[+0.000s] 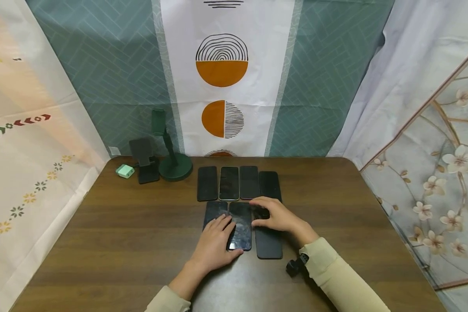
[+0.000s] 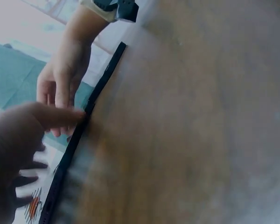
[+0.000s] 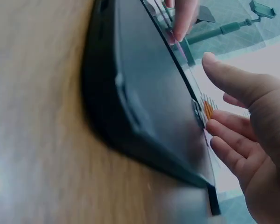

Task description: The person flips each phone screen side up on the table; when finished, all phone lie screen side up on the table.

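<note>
Black smartphones lie flat in two rows on the table. My left hand (image 1: 215, 246) rests with extended fingers across the front row's left phone (image 1: 215, 211) and the left side of the middle phone (image 1: 242, 232). Its thumb is by that middle phone's near edge. Over the far part of the right phone (image 1: 269, 245) is my right hand (image 1: 276, 215), thumb and fingers spread apart. In the right wrist view, this hand's fingertips are close to the far edge of a dark phone (image 3: 154, 88); whether they touch it is unclear. Neither hand grips a phone.
Behind the front row lies a back row of several phones, one (image 1: 229, 183) with a light rim. Farther left stand a dark green phone stand (image 1: 175, 167), a black stand (image 1: 148, 171) and a small mint-coloured box (image 1: 125, 171). A patterned curtain (image 1: 222, 26) hangs behind the table (image 1: 140, 242).
</note>
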A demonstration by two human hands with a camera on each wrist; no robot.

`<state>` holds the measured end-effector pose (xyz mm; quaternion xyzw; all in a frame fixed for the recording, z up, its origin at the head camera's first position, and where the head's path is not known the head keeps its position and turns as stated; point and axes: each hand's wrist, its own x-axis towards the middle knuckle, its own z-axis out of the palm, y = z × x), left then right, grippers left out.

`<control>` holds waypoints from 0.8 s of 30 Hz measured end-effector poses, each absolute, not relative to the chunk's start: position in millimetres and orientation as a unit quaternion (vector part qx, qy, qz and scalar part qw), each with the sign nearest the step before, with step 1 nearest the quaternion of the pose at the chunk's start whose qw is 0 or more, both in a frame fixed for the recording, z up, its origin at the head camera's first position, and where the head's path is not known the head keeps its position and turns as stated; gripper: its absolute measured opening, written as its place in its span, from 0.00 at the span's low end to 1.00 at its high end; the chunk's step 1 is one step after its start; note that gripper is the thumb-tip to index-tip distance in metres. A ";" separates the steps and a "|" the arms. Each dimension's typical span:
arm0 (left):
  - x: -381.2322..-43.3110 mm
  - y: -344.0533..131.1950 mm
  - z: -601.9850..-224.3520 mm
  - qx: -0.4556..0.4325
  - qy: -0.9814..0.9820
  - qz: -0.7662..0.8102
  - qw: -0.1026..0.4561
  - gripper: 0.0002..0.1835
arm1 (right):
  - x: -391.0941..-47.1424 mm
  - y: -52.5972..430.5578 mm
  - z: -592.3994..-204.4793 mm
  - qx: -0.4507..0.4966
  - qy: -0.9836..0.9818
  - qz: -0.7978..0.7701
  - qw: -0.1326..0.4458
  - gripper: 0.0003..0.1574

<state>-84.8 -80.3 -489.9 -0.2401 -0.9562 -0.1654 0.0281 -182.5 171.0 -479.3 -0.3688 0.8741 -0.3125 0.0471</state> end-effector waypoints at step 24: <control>-81.7 -26.6 -487.4 -0.338 -0.919 -0.203 0.003 0.40 | -177.7 210.2 -489.6 -0.336 0.890 -0.308 -0.018 0.30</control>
